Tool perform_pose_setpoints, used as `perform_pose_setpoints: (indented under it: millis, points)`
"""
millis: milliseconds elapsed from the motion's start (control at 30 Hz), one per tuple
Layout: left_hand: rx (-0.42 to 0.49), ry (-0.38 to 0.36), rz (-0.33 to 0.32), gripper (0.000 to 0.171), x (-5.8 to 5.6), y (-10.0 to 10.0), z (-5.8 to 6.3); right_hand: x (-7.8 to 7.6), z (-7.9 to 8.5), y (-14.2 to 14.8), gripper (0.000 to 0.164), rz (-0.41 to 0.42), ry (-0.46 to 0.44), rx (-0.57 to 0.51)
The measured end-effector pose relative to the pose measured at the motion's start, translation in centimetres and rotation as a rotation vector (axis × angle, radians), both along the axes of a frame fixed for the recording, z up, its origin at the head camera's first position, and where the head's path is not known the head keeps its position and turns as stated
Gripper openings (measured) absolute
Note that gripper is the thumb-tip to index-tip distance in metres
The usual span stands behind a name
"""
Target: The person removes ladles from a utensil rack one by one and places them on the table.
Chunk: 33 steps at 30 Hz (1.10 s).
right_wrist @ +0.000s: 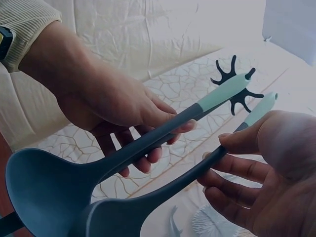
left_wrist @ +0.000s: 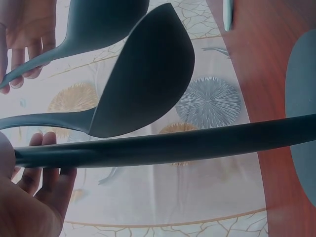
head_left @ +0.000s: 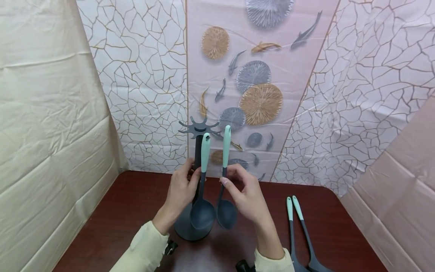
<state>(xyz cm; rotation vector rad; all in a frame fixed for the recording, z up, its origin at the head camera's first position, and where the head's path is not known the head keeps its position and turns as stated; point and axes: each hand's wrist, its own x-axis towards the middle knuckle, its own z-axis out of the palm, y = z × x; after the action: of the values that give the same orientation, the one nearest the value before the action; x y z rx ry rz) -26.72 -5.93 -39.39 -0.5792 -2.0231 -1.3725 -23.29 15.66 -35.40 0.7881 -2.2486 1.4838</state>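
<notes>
A dark utensil stand (head_left: 199, 128) has a ring of hooks on top and a round base on the table. My left hand (head_left: 181, 190) grips its upright pole (left_wrist: 148, 152), fingers behind it. In front of the pole, a ladle (head_left: 202, 213) with a mint handle is upright, its handle's top end at a hook; the left thumb lies close against its neck. My right hand (head_left: 246, 190) pinches a second ladle (head_left: 226, 215) at the dark neck just below its mint handle (right_wrist: 261, 108). The second ladle is just right of the first, bowl down.
Two more mint-handled utensils (head_left: 299, 226) lie on the right of the dark red-brown table (head_left: 102, 226), their lower ends cut off by the frame. Patterned cloth (head_left: 146, 75) hangs behind the table, with plain cloth (head_left: 51, 132) on the left.
</notes>
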Motion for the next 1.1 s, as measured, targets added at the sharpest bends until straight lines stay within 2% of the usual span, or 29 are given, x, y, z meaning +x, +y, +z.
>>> perform_pose_setpoints:
  millis: [633,1100]
  points:
    - [-0.010,0.006,0.008,0.010,-0.17,0.06,-0.17,0.00,-0.04,0.20,0.015,-0.004,0.007,-0.010]
    - [0.009,0.007,-0.002,0.012,-0.12,0.14,-0.24,0.59,0.50,0.78,0.016,-0.017,-0.008,-0.040]
